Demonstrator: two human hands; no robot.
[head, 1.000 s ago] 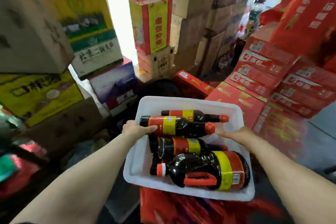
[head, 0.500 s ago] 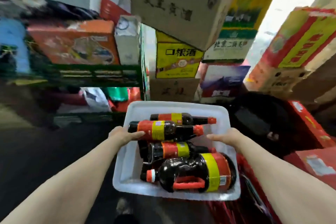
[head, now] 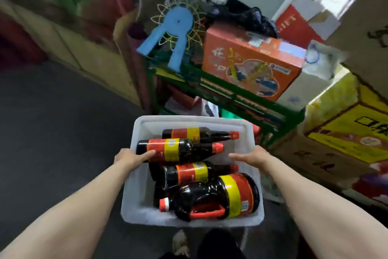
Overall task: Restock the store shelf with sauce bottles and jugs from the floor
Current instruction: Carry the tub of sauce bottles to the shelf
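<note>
Left hand (head: 131, 156): forearm extended forward, grip clasping the left rim of the white plastic tub (head: 134, 191); thumb laid inside against the base of a bottle. Right hand (head: 251, 156): forearm extended likewise, grip hooked over the tub's right rim, thumb pointing inward over the interior; the fingers outside the wall are hidden.

White plastic tub: rectangular, carried level between both hands above the dark floor (head: 52, 124).

Contents, all lying on their sides:
- Sauce bottle, far (head: 197, 134): dark liquid, red-and-yellow label, red cap toward the right rim, along the far wall.
- Sauce bottle, second (head: 178, 150): same make, base at the left rim beside the left thumb, resting partly on the others.
- Sauce bottle, third (head: 195, 172): same make, mid-tub, partly under the second.
- Sauce jug (head: 220, 195): large, dark, red handle uppermost, red cap toward the left, at the near right corner.

Surroundings: green metal shelf (head: 231, 94) just beyond the tub's far rim, bearing an orange printed carton (head: 252, 63) and a blue plastic object (head: 174, 34). Yellow cartons (head: 352, 130) stacked to the right. Image blurred at the edges.
</note>
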